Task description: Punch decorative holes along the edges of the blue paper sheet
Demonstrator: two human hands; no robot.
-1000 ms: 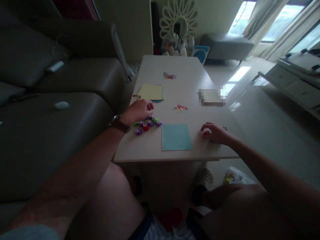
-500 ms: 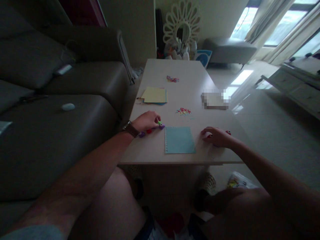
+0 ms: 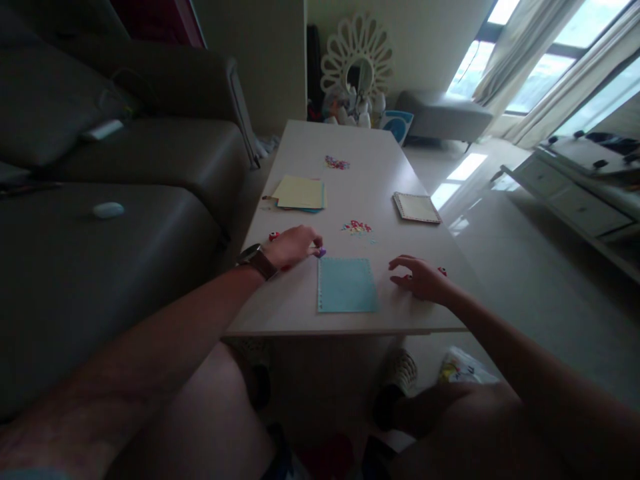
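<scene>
My left hand (image 3: 296,245), with a watch on its wrist, is at the left of the table, thumb and forefinger closed on a small purple piece (image 3: 321,252). This piece is just beyond the top left corner of a light blue sheet with punched holes (image 3: 347,285). A small red piece (image 3: 274,236) lies behind the left hand, and more red shows partly under it. Right of the sheet, my right hand (image 3: 419,277) rests low with its fingers apart. One small red piece (image 3: 442,271) is beside its wrist; a dark red bit shows between its fingers.
Colourful small bits form one pile (image 3: 358,227) beyond the sheet and another pile (image 3: 337,163) farther back. A stack of coloured paper (image 3: 301,193) lies at the left, and a cream pad (image 3: 417,208) at the right edge. A sofa (image 3: 150,227) flanks the table's left side.
My right hand's fingers have spread more. At my left fingertips the green part no longer shows, only purple. The whole view has shifted slightly.
</scene>
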